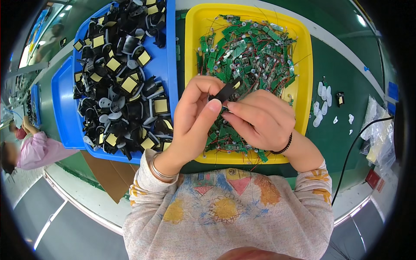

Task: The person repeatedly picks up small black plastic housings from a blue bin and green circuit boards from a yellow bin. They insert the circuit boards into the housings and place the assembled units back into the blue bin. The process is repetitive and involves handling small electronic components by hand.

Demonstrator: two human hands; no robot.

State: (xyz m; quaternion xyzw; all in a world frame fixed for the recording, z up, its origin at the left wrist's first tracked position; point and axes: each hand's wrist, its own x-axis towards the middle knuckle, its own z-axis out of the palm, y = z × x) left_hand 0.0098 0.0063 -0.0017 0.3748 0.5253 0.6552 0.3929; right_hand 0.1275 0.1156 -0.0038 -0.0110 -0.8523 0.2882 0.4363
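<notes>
Over the near half of a yellow tray [305, 86], my two hands meet. Between its thumb and fingers my left hand [193, 112] grips a small black plastic piece [223, 92], tilted, with a pale yellow patch near its upper end. My right hand [266, 119] is closed in a pinch right against the lower side of that piece; whatever lies between its fingertips is too small and covered to name. Beneath both hands, the tray holds a heap of green circuit boards [242, 47] with thin red and black wires.
Left of the yellow tray stands a blue tray [158, 60] piled with black plastic parts [113, 108] bearing cream pads. On the table's right lie white oval pieces [325, 93], a small black part [340, 99], a clear plastic bag [376, 125] and a black cable [353, 149]. Another person's pink sleeve [41, 149] shows far left.
</notes>
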